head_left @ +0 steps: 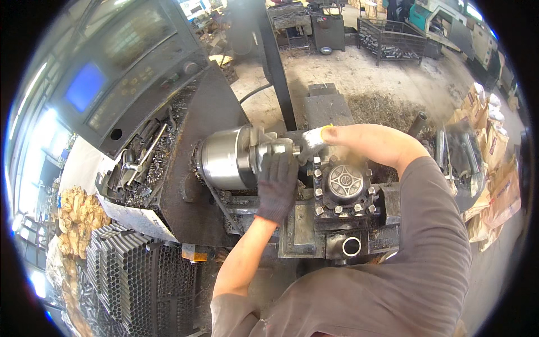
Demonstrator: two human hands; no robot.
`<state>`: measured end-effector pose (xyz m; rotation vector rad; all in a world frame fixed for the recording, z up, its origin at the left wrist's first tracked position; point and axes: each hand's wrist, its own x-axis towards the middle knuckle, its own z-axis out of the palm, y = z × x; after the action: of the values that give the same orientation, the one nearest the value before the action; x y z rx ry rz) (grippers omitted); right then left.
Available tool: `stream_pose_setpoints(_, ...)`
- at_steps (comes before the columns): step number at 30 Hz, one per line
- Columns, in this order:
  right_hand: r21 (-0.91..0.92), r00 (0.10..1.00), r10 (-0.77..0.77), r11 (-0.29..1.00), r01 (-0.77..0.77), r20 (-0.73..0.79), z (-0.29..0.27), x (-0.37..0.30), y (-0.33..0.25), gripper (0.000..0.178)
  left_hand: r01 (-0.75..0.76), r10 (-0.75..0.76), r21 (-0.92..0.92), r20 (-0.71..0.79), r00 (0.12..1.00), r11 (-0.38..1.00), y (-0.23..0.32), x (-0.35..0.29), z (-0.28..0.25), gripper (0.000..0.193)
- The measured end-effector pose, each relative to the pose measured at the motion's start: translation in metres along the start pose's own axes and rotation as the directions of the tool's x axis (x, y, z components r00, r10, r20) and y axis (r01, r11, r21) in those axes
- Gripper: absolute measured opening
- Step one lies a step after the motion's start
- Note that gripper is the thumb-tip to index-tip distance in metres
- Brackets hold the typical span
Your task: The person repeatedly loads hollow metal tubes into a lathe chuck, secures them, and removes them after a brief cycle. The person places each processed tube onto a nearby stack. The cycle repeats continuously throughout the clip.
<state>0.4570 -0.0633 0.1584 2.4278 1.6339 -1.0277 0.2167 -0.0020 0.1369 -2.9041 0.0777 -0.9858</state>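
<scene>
A lathe chuck [225, 159], a bright steel cylinder with jaws [264, 147] on its right face, stands in the middle. My left hand [278, 188], in a dark glove, lies against the jaws with its fingers stretched upward. From the right, my right hand [310, 141] reaches in, wearing a dark and white glove with a yellow cuff edge. Its fingers are closed around a small metal part [296, 150] in front of the jaws; most of that part is hidden. Right of the hands sits the tool post [345, 182], a block with a round cap and several bolts.
A control panel with a blue screen [85, 89] rises at left. Below it, a tray of metal chips holds a T-handled wrench [147, 154]. Stacked steel tubes [120, 275] stand lower left. Paper sacks [499, 185] lie at right; a wire bin [390, 42] stands far back.
</scene>
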Motion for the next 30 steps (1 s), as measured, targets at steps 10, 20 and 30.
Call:
stream_pose_setpoints(10, 0.274, 0.987, -0.156, 0.951, 0.141, 0.033, -0.006, -0.006, 0.046, 0.045, 0.044, -0.056, 0.110, 0.114, 0.992, 0.993, -0.011, 0.041, 0.058, 0.074)
stream_pose_setpoints(20, -0.220, 0.990, -0.065, 0.975, 0.037, -0.125, 0.022, -0.026, 0.122, 0.038, 0.089, -0.112, 0.248, 0.083, 0.990, 0.965, -0.020, 0.044, 0.111, 0.053)
stream_pose_setpoints(30, 0.572, 0.159, 0.786, 0.556, -0.603, -0.598, 0.343, -0.388, 0.113, 0.048, -0.062, 0.064, -0.015, 0.107, 0.992, 0.998, -0.020, -0.012, 0.022, 0.076)
